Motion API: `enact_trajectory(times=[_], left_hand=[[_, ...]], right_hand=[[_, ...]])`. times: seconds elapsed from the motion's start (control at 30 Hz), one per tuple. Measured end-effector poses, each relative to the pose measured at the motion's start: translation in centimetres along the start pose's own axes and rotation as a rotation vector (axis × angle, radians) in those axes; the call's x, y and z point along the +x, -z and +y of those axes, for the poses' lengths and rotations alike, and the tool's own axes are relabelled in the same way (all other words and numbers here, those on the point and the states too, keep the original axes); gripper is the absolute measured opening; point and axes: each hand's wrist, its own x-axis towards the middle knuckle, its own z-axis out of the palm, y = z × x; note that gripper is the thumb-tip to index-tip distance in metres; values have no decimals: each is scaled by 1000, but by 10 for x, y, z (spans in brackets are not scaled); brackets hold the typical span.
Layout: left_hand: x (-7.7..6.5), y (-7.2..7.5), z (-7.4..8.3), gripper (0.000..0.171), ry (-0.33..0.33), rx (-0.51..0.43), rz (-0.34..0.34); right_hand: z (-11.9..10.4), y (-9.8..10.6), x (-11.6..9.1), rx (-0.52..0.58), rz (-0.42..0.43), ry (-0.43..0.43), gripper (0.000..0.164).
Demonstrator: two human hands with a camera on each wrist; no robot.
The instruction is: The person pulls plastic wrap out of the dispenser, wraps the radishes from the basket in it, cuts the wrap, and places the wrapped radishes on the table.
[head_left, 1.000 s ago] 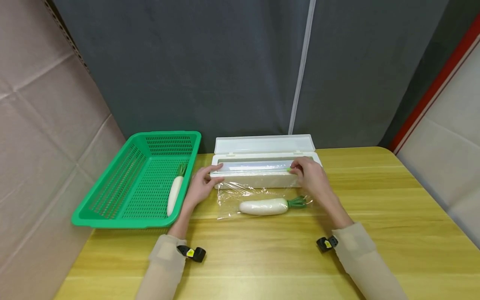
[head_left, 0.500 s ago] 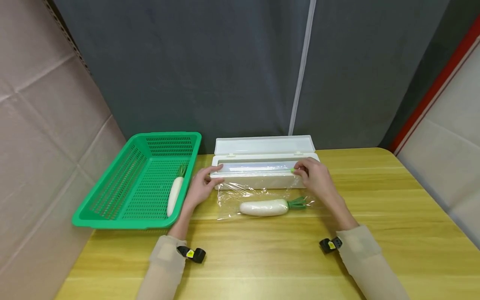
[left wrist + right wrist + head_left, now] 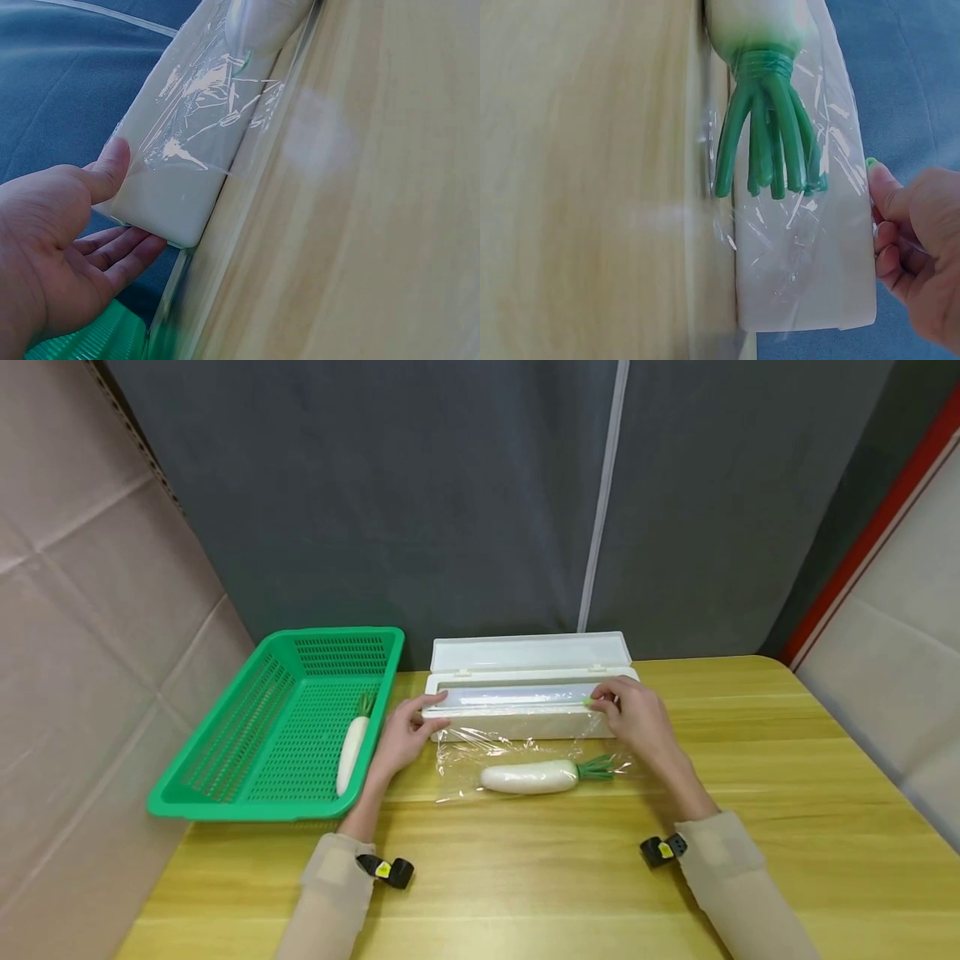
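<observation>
In the head view a white cling film dispenser (image 3: pixel 525 725) lies with its lid (image 3: pixel 531 652) raised at the back and a film roll (image 3: pixel 517 695) inside. My left hand (image 3: pixel 399 743) holds its left end, thumb at the front and fingers over the edge. With bent fingers, my right hand (image 3: pixel 636 714) pinches a small green slider cutter (image 3: pixel 588 701) near the right end of the front edge. Clear cling film (image 3: pixel 459 764) hangs from the dispenser over a white radish (image 3: pixel 528 777). The radish's green stalks (image 3: pixel 772 135) show through film in the right wrist view.
At the left stands a green plastic basket (image 3: pixel 225 810) with a second white radish (image 3: pixel 352 752) along its right side. Everything rests on a wooden table (image 3: pixel 525 877). A dark grey curtain (image 3: pixel 412 510) hangs behind the table.
My right hand has moved slightly right along the dispenser's front edge with the green slider cutter. My left hand keeps its hold, and the radish under the film stays put.
</observation>
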Motion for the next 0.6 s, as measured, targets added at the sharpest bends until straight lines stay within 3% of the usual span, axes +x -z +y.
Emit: enact_trajectory(times=[0.6], left_hand=[[0, -1, 0, 45, 2, 10, 9]], right_hand=[[4, 0, -1, -8, 38, 3, 7]])
